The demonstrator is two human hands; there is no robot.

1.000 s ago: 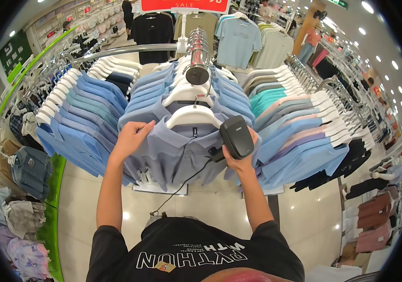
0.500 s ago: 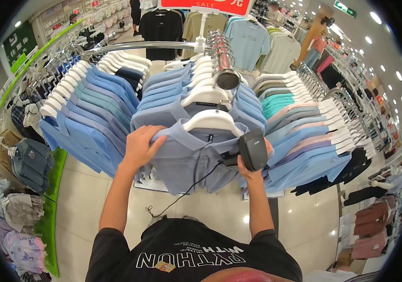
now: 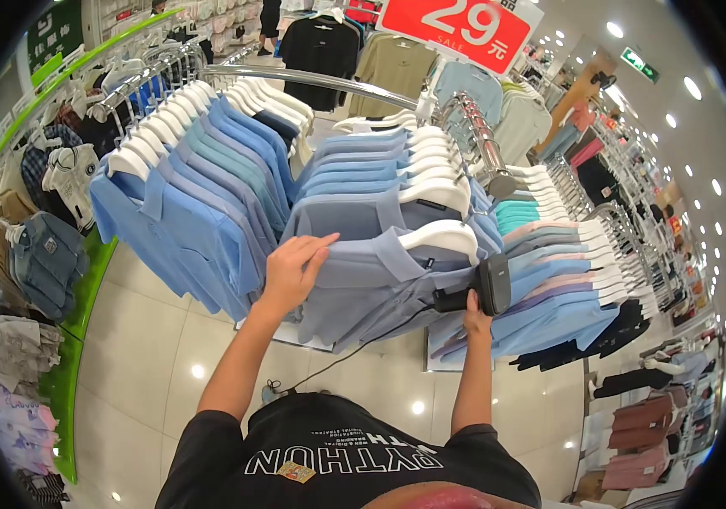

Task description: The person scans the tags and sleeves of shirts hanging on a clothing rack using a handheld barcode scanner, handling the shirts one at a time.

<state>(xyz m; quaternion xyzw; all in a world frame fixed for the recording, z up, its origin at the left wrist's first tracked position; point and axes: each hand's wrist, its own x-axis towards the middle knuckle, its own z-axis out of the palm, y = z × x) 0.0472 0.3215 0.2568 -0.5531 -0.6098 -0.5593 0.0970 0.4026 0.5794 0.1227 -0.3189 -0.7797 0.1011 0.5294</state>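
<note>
A grey-blue polo shirt (image 3: 363, 276) hangs on a white hanger (image 3: 448, 237) at the front of the middle rack, turned at an angle. My left hand (image 3: 295, 270) is by its left shoulder, fingers apart, with the index finger stretched over the fabric. In my right hand (image 3: 476, 316) is a black handheld device (image 3: 493, 284) with a dark cable (image 3: 363, 346) running down to the left. The device is beside the shirt's right shoulder and hides part of that hand. Behind the front shirt, more blue shirts (image 3: 350, 174) hang in a row.
Blue and teal shirts (image 3: 201, 182) hang on the left rack, mixed colours (image 3: 549, 280) on the right. A chrome rail (image 3: 320, 78) crosses behind, under a red sale sign (image 3: 456, 30). A green-edged stand (image 3: 91, 297) with clothes is at far left. Tiled floor (image 3: 138, 356) shows below.
The view has swung, and the middle rack's front shirt has turned at an angle. My left hand's fingers have come off the shirt's shoulder and spread. The device has moved right with my right hand.
</note>
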